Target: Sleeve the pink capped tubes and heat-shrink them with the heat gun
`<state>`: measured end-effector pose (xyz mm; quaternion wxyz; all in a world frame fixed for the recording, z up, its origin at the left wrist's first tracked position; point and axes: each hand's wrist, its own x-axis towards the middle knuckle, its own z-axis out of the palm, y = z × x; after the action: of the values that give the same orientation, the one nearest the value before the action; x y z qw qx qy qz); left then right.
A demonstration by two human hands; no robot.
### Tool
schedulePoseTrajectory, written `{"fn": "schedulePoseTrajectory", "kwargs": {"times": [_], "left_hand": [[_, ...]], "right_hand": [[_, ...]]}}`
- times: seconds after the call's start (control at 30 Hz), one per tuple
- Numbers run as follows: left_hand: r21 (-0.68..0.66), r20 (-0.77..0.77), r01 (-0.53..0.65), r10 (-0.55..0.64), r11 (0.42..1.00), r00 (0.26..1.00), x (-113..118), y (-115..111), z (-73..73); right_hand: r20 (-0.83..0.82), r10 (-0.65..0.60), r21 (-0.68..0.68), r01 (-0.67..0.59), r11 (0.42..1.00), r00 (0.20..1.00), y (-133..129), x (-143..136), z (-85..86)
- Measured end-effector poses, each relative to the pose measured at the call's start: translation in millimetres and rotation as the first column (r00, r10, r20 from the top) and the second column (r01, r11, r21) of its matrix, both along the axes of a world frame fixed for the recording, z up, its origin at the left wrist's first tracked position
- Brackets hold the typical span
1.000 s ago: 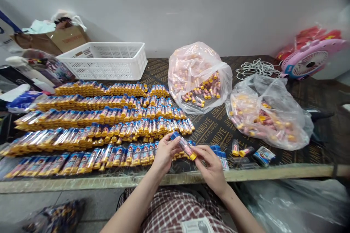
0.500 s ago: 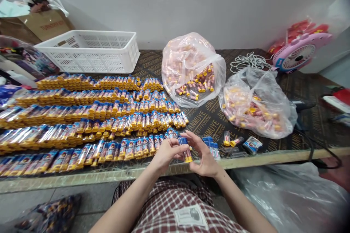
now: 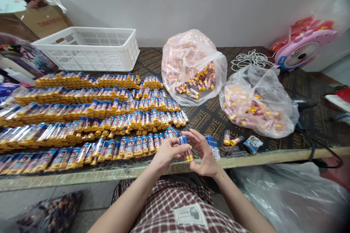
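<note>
Over the bench's front edge, my left hand (image 3: 168, 153) pinches a small clear plastic tube (image 3: 188, 151) with a blue top and a yellow bottom. My right hand (image 3: 204, 156) curls around the same tube from the other side, its thumb by the yellow end and its fingers near the blue top. The tube stands slightly tilted, and pink contents or print show through it. Left of my hands lie rows of similar tubes (image 3: 138, 146), stacked in layers. Just behind my right hand is a small stack of blue-and-clear pieces (image 3: 214, 147), partly hidden.
Two clear bags, a larger bag (image 3: 188, 51) and a smaller bag (image 3: 246, 109), hold yellow-ended tubes. A white basket (image 3: 95, 58) stands at the back left. Loose tubes (image 3: 226, 137) and a small packet (image 3: 253, 143) lie at right, with a pink fan (image 3: 300, 52) behind.
Both hands stay around the tube in nearly the same place. The tube appears turned a little, with more of its label showing. The view has shifted slightly.
</note>
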<state>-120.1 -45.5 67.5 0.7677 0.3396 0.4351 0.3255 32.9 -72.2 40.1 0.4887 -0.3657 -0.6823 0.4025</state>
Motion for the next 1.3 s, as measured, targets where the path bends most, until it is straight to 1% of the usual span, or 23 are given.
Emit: {"fn": "schedulePoseTrajectory", "kwargs": {"times": [0.4,0.5,0.57,0.63,0.67,0.73,0.77,0.8,0.83,0.87,0.9,0.93,0.97,1.0,1.07,1.1,1.13,1.17,1.2,1.23,1.3], "left_hand": [[-0.034,0.06,-0.02,0.022,0.999,0.998,-2,6,-2.0],[-0.033,0.079,-0.021,0.024,0.999,0.997,-3,6,-2.7],[-0.027,0.091,-0.018,0.02,0.999,0.996,-5,10,-2.6],[0.006,0.058,-0.028,0.028,1.0,0.998,-12,19,-0.4],[0.042,0.014,-0.039,0.039,0.998,0.999,-19,27,1.7],[0.165,-0.147,-0.071,0.096,0.984,0.984,-41,48,7.2],[0.245,-0.26,-0.09,0.155,0.965,0.953,-57,60,10.0],[0.335,-0.384,-0.099,0.231,0.937,0.894,-74,72,12.3],[0.417,-0.513,-0.097,0.322,0.904,0.796,-93,83,13.7],[0.49,-0.624,-0.084,0.416,0.868,0.662,-111,93,13.9],[0.519,-0.726,-0.015,0.45,0.855,0.52,-129,102,13.0],[0.518,-0.805,0.05,0.467,0.854,0.365,-145,109,11.0],[0.487,-0.86,0.115,0.453,0.866,0.234,-157,115,8.3],[0.443,-0.895,0.17,0.424,0.88,0.136,-167,119,5.6],[0.372,-0.923,0.224,0.384,0.901,-0.011,-176,124,1.8],[0.356,-0.924,0.229,0.378,0.906,-0.055,-176,124,1.5],[0.36,-0.92,0.225,0.385,0.905,-0.076,-173,122,2.6],[0.381,-0.912,0.217,0.404,0.899,-0.068,-167,120,4.7],[0.415,-0.902,0.209,0.431,0.885,-0.034,-160,117,7.4],[0.452,-0.889,0.204,0.457,0.868,0.025,-151,113,10.1],[0.51,-0.859,0.205,0.48,0.836,0.179,-130,103,13.3]], "right_hand": [[-0.003,0.003,-0.006,-0.003,1.0,1.0,6,-2,-1.0],[0.007,-0.006,-0.023,0.006,1.0,1.0,9,-4,-3.9],[0.011,0.01,-0.043,-0.009,0.999,1.0,14,-6,-5.1],[0.027,0.039,-0.051,-0.037,0.998,0.999,21,-7,-4.3],[0.038,0.045,-0.044,-0.043,0.998,0.998,25,-7,-3.2],[0.057,0.017,-0.02,-0.016,1.0,0.998,35,-3,-1.0],[0.062,-0.016,-0.011,0.017,1.0,0.998,41,1,-0.6],[0.069,-0.058,-0.009,0.059,0.998,0.996,47,6,-1.3],[0.085,-0.109,-0.015,0.111,0.994,0.99,54,11,-3.3],[0.113,-0.159,-0.021,0.163,0.986,0.981,62,17,-6.8],[0.15,-0.205,-0.019,0.21,0.977,0.967,70,23,-11.6],[0.195,-0.247,-0.007,0.253,0.967,0.949,79,30,-17.6],[0.239,-0.289,0.014,0.294,0.956,0.927,90,36,-24.1],[0.281,-0.329,0.045,0.329,0.943,0.902,102,42,-30.6],[0.358,-0.433,0.129,0.416,0.9,0.827,129,53,-41.6],[0.41,-0.488,0.178,0.457,0.872,0.771,145,57,-45.2],[0.48,-0.525,0.218,0.484,0.848,0.703,161,61,-47.3],[0.572,-0.531,0.235,0.495,0.836,0.625,178,64,-48.0],[0.671,-0.514,0.228,0.511,0.829,0.534,194,65,-47.5],[0.754,-0.485,0.215,0.531,0.82,0.443,211,65,-46.3],[0.822,-0.443,0.19,0.561,0.806,0.359,242,61,-43.0]]}}
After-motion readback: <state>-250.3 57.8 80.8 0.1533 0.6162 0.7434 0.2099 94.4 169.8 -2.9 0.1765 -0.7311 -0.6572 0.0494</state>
